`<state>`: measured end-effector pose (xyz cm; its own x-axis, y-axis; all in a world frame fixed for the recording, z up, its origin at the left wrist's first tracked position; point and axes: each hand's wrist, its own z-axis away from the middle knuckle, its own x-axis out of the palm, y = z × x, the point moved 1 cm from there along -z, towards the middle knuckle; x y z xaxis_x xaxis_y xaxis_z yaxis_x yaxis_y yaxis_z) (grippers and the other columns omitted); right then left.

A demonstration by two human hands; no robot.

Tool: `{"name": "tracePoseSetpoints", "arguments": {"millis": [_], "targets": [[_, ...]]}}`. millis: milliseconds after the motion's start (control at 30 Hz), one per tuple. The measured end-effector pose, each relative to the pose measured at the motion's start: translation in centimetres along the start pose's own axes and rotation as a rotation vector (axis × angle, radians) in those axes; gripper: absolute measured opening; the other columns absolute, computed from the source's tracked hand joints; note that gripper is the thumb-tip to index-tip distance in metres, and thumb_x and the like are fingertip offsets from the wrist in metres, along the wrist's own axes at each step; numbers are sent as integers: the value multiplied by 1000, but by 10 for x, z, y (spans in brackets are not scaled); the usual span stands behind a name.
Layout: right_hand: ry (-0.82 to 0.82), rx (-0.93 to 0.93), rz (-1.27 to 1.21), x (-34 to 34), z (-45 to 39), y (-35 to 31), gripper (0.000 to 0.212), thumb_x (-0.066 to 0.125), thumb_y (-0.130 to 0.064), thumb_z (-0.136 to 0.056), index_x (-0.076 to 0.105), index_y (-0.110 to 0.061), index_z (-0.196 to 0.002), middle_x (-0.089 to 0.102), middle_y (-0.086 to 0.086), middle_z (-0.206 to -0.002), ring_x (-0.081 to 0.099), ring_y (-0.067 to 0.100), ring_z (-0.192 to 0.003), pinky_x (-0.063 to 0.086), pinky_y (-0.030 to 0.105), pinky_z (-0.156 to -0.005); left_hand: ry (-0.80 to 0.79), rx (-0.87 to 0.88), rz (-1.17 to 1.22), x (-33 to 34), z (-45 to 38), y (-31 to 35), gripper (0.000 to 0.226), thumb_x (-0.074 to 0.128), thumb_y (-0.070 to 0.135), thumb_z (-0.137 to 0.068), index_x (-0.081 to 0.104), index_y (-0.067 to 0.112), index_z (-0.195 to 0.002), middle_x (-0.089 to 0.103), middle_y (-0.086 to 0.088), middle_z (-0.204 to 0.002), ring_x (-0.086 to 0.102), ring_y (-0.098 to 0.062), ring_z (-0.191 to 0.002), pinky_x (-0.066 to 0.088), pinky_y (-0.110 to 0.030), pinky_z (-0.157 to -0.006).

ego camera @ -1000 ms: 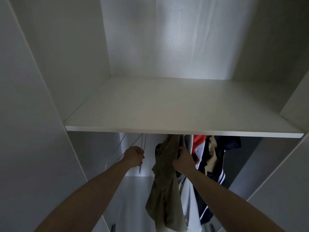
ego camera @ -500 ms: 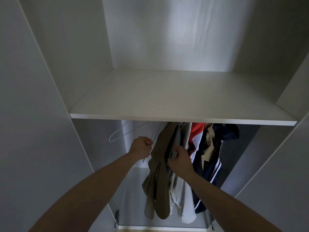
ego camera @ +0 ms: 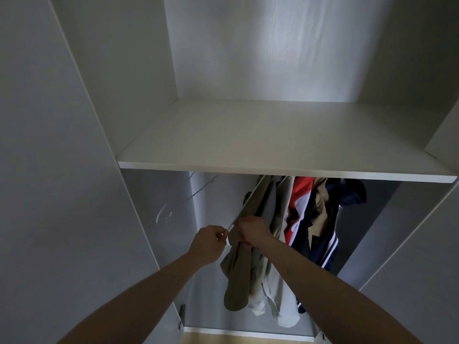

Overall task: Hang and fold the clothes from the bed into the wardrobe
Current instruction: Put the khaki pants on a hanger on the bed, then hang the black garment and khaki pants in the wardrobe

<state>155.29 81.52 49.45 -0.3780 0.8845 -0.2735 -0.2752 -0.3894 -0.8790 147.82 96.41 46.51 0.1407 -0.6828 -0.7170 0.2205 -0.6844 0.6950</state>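
Wardrobe (ego camera: 74,170) fills the view; I'm looking up into its hanging bay from below. White shelf (ego camera: 273,167) caps the bay and hides the rail, so I cannot tell how well anything is hooked on.

Hanging clothes (ego camera: 323,219), navy, red-white and beige, are packed together on the right of the bay, touching one another. Risk: a tug on the nearest piece could drag its neighbours or unseat a hanger I can't see.

Khaki garment (ego camera: 238,269) hangs at the left edge of that cluster, bunched and lopsided, its lower part drooping well below both hands. I judge it only half-settled on its hanger; if the cloth slides toward the low end it could slip off.

Empty wire hanger (ego camera: 188,197) sits apart, further left, faint and blurred. A stray elbow could knock it down.

Right hand (ego camera: 253,230) has fingers curled into the khaki cloth just under the hanger arm. Left hand (ego camera: 211,243) pinches the tip of the thin hanger arm (ego camera: 248,202), which slants up under the shelf. The pinch is narrow; a slip there would let the arm swing and shed the garment.
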Motion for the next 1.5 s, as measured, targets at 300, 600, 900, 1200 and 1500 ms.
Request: {"name": "tracePoseSetpoints", "arguments": {"millis": [300,600,900,1200,1500], "targets": [[-45,59,28,6,31,48,21,50,-2,-97,67,4,-106,58,16,-77,56,21,-59,39,23,-47,-66,-158,-43,19,62,-52,15,58,26,-100,66,32,-88,70,9,-86,59,-3,-64,43,-15,-62],[-43,282,-51,-9,101,156,28,54,-4,-94,67,-14,-116,71,15,-107,69,28,-81,51,28,-59,-282,-389,-12,49,133,-88,16,59,20,-99,67,22,-86,70,3,-81,60,-11,-66,47,-23,-65],[253,487,-263,-11,233,247,27,47,-4,-97,67,-11,-112,72,7,-107,64,19,-65,47,24,-53,-611,-386,-110,95,189,-82,15,61,19,-95,71,17,-84,64,3,-70,57,-12,-63,40,-18,-50],[582,662,-419,26,423,326,23,51,0,-97,63,-5,-116,68,13,-117,64,19,-67,48,25,-47,-954,2,-277,137,291,-44,30,63,21,-91,55,17,-62,52,3,-56,50,-17,-58,32,-28,-55],[959,673,-596,49,600,373,21,56,-9,-96,66,-13,-115,71,4,-111,70,16,-71,52,25,-53,-1190,269,-252,164,420,24,20,65,25,-97,67,18,-78,64,5,-72,53,-11,-66,39,-23,-61]]}}
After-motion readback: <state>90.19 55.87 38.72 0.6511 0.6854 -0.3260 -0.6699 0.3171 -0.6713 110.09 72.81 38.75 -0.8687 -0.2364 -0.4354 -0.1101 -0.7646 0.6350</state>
